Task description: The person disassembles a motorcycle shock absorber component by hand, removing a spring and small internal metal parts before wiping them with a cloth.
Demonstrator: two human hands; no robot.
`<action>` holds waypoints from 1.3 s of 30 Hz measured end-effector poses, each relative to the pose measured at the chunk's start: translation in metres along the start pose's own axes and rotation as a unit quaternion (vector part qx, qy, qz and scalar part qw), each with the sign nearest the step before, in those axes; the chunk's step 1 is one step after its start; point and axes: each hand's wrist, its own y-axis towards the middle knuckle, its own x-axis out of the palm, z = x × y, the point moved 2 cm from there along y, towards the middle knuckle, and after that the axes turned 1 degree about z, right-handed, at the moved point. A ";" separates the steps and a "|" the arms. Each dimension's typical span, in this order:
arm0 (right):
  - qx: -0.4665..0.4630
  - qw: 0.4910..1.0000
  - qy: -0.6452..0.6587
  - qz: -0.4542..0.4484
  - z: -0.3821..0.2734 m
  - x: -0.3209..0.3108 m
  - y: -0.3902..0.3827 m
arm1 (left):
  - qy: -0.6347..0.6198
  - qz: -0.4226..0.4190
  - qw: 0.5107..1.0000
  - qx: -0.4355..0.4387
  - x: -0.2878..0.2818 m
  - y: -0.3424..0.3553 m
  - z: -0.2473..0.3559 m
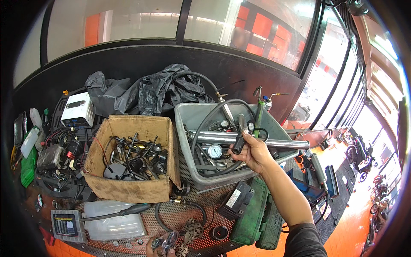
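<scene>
While the right hand (253,153) reaches over the grey plastic bin (193,124), its fingers are clamped around one dark cylindrical handle (238,143), held just above the bin's contents. Inside the bin lie one long chrome tube (222,137), one round pressure gauge (215,151) and one looped black hose (205,118). Left of the bin stands one cardboard box (128,186) of metal tools. Below the bin, at the frame's lower edge, the left hand (160,248) curls its fingers around small metal parts (166,240). One black battery (234,199) and one green case (252,218) lie just below the bin.
</scene>
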 end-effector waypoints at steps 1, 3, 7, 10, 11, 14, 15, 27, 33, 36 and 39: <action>0.008 1.000 0.008 0.006 0.001 -0.001 0.002 | -0.010 -0.003 1.000 -0.007 0.001 -0.001 -0.001; 0.018 1.000 0.017 0.010 0.001 0.000 0.004 | -0.006 -0.014 1.000 -0.012 0.002 -0.005 -0.005; 0.025 0.999 0.016 0.018 0.002 -0.002 0.006 | 0.007 -0.033 0.999 -0.001 0.001 -0.006 -0.007; 0.021 1.000 0.010 0.019 0.002 0.000 0.003 | -0.016 -0.040 0.999 0.000 0.001 -0.005 -0.008; 0.018 1.000 0.007 0.017 0.002 0.001 0.002 | -0.024 -0.043 0.999 -0.001 0.002 -0.007 -0.010; 0.001 0.996 -0.065 -0.055 0.003 -0.006 0.003 | -0.161 -0.009 0.982 -0.100 0.012 -0.024 -0.021; -0.014 0.994 -0.084 -0.061 0.003 -0.004 0.000 | -0.144 -0.015 0.986 -0.082 0.012 -0.024 -0.021; -0.132 0.980 -0.135 -0.054 0.021 0.007 -0.013 | 0.000 -0.043 0.999 -0.010 0.003 -0.019 -0.019; -0.148 0.978 -0.137 -0.048 0.026 0.008 -0.012 | 0.000 -0.021 1.000 -0.015 0.002 -0.013 -0.011; -0.159 0.976 -0.141 -0.053 0.027 0.009 -0.013 | 0.002 -0.032 0.999 -0.014 0.001 -0.012 -0.012; -0.175 0.973 -0.140 -0.056 0.029 0.010 -0.014 | 0.013 -0.034 0.999 -0.022 0.001 -0.017 -0.017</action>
